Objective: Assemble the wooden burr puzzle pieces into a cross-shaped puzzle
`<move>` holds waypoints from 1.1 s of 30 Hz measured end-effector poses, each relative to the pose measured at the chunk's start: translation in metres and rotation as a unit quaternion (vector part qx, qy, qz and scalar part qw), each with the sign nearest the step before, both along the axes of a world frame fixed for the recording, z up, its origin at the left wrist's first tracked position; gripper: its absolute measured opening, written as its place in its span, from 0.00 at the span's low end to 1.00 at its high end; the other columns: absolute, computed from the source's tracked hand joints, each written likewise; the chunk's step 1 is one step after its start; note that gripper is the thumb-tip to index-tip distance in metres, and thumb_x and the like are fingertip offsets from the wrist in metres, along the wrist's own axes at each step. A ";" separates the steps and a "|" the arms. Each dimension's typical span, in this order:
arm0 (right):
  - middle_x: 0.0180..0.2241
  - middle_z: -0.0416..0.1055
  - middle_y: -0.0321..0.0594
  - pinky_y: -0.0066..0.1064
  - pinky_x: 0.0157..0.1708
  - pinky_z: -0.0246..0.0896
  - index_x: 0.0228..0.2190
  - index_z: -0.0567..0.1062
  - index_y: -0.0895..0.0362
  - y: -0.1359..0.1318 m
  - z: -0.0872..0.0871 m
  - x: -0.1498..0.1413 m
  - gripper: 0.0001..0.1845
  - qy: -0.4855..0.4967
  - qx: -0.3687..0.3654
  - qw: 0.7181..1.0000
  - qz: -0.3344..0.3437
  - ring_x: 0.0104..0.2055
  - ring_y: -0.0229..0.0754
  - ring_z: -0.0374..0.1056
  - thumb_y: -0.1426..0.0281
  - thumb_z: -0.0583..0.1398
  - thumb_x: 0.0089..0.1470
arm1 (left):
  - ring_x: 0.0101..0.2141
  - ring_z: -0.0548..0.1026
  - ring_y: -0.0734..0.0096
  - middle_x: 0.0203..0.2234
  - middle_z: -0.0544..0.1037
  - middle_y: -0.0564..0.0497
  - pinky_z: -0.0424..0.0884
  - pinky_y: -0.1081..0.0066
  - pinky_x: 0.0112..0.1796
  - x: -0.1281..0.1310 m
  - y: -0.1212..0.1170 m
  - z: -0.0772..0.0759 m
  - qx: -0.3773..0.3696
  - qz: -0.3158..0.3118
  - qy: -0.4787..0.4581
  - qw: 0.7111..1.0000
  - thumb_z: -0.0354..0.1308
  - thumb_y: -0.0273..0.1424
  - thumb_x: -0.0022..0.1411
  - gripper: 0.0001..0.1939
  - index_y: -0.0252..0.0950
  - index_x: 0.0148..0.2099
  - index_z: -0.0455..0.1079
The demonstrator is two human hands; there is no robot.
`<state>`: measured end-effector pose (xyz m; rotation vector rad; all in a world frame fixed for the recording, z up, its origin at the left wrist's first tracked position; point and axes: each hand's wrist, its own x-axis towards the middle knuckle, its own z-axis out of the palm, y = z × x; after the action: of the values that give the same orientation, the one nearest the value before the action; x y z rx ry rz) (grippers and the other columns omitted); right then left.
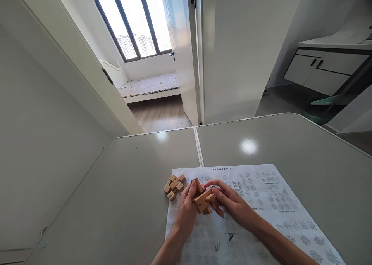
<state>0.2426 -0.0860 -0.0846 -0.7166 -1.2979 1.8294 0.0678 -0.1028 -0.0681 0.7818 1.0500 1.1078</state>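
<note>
Where the grey surface (116, 199) spreads before a closed cabinet (331, 69), contents hidden from where I stand, a printed sheet (279, 199) lies flat; above it, the left hand (186, 206) and right hand (232, 203) close their grip on a wooden assembly (202, 203), beside clustered blocks (174, 184).

table (124, 191): sheet (261, 197) (printed), wooden blocks (174, 184)

Bed (154, 84) below window (133, 20); door (186, 59) open; white cabinet (322, 69) right.
</note>
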 end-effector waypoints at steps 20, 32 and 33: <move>0.29 0.68 0.32 0.31 0.28 0.61 0.59 0.66 0.53 -0.001 0.001 0.001 0.29 -0.031 0.015 0.999 0.002 0.24 0.36 0.60 0.46 0.56 0.69 | 0.32 0.78 0.64 0.33 0.79 0.50 0.75 0.69 0.35 0.002 -0.003 0.009 -0.025 -0.021 -0.096 0.995 0.58 0.49 0.69 0.18 0.40 0.42 0.75; 0.29 0.69 0.33 0.31 0.27 0.61 0.57 0.65 0.53 0.000 0.001 0.000 0.29 -0.031 0.010 0.999 0.011 0.24 0.37 0.61 0.45 0.56 0.68 | 0.32 0.79 0.58 0.29 0.79 0.49 0.73 0.67 0.29 0.002 0.000 0.009 -0.014 -0.053 -0.093 0.994 0.55 0.57 0.68 0.24 0.42 0.39 0.74; 0.29 0.70 0.34 0.31 0.27 0.61 0.57 0.65 0.53 0.000 0.001 0.000 0.30 -0.032 0.010 0.999 0.012 0.24 0.37 0.61 0.45 0.56 0.68 | 0.31 0.79 0.58 0.29 0.79 0.49 0.74 0.67 0.29 0.001 0.000 0.008 -0.013 -0.058 -0.092 0.994 0.53 0.58 0.68 0.24 0.42 0.39 0.73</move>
<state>0.2426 -0.0863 -0.0833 -0.7579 -1.3692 1.8231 0.0690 -0.1032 -0.0604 0.6982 0.8518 1.0437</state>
